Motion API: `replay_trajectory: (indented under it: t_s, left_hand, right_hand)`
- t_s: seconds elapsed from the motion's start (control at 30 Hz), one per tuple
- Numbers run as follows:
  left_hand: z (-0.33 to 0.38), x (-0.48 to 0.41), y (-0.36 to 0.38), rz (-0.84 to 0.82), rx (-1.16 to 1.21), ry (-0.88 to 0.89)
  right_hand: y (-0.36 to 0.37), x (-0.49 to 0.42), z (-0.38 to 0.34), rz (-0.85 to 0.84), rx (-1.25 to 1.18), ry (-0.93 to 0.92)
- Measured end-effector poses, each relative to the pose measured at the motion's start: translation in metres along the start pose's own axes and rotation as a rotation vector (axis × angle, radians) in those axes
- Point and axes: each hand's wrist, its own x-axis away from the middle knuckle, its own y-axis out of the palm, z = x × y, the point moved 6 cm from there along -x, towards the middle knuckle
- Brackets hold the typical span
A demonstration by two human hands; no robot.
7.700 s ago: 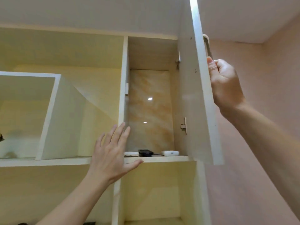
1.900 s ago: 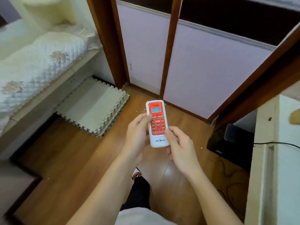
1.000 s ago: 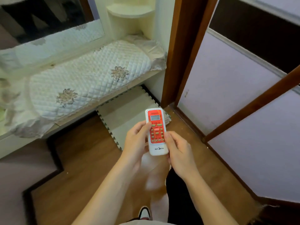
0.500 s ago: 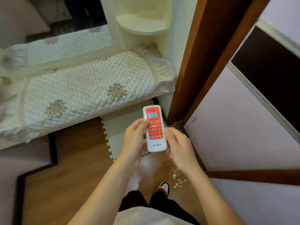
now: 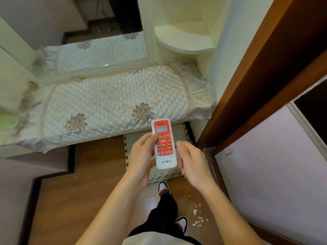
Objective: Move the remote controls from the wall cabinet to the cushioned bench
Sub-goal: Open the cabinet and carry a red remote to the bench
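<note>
My right hand (image 5: pixel 192 160) has just let go, fingers loose; left hand (image 5: pixel 142 157) alone grips the Midea remote (image 5: pixel 164 144), desk (image 5: pixel 113 105) at twelve o'clock.

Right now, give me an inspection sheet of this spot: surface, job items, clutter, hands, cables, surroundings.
Surface: quilted bench cushion, white with flower motifs; no remote lies on it.
Job items: one red-and-white remote, held upright in the air in front of the bench edge, buttons facing the camera.
Clutter: white crumbs on the wood floor by the right shoe; foam mat below the bench.
Hands: left hand grips the remote's left edge; right hand is beside its right edge, fingers loose, contact unclear.
Cables: nothing seen.
Surroundings: mirror behind the bench, curved corner shelf, brown door frame on the right.
</note>
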Motion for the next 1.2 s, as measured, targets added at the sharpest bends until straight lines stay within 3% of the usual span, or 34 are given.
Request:
replay_trajectory:
  t_s: [0.6,1.2]
  left_hand:
    - [0.058,-0.162,0.005,-0.135,0.081,-0.027]
    - [0.004,-0.349,0.048,0.077,0.149,-0.262]
  right_hand:
    - [0.002,-0.162,-0.036,0.018,0.095,0.029]
    - [-0.016,-0.353,0.082,-0.044,0.186,0.254]
